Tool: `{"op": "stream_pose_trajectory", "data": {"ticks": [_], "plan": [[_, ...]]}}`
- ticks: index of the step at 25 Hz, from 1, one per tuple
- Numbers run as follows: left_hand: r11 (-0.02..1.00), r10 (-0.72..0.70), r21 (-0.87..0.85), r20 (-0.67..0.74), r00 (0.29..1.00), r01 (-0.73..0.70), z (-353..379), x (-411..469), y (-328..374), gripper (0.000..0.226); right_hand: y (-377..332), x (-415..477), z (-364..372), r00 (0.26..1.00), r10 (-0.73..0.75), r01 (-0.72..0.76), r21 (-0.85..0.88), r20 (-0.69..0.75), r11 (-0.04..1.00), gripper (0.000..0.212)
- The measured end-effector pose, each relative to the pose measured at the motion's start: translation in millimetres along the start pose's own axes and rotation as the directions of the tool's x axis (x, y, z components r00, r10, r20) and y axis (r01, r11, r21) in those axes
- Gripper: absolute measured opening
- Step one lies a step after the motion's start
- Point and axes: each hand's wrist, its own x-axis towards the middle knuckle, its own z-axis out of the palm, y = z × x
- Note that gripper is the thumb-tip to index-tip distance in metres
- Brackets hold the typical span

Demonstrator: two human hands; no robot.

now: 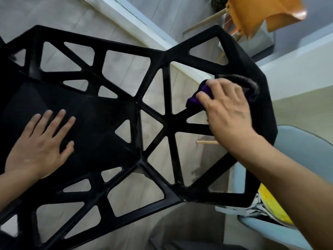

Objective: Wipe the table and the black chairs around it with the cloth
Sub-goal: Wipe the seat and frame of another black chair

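I see left hand (38, 144) flat on black chair (100, 112) seat, fingers straight, spread. Right hand (228, 107) fingers clamped on purple cloth (198, 96), pressing chair strut.

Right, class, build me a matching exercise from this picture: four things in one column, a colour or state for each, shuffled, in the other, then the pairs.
1 left hand
2 right hand
3 cloth
4 chair at top right

A orange
B lies flat on the black chair seat
C purple
D grips the cloth

Pairs: 1-B, 2-D, 3-C, 4-A.
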Motion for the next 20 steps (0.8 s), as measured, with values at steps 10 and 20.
{"op": "stream_pose_trajectory", "data": {"ticks": [10, 20], "plan": [[0.999, 0.034, 0.01, -0.016, 0.999, -0.034, 2.2, 1.9, -3.0, 0.074, -69.3, 16.3, 37.2, 0.977, -0.162, 0.132, 0.204, 0.141, 0.97, 0.026], [0.996, -0.044, -0.083, 0.002, 0.999, 0.044, 33.8, 7.2, -12.2, 0.079, 10.7, -68.3, -20.3, 0.992, -0.059, 0.047, 0.116, 0.107, 0.992, 0.013]]}}
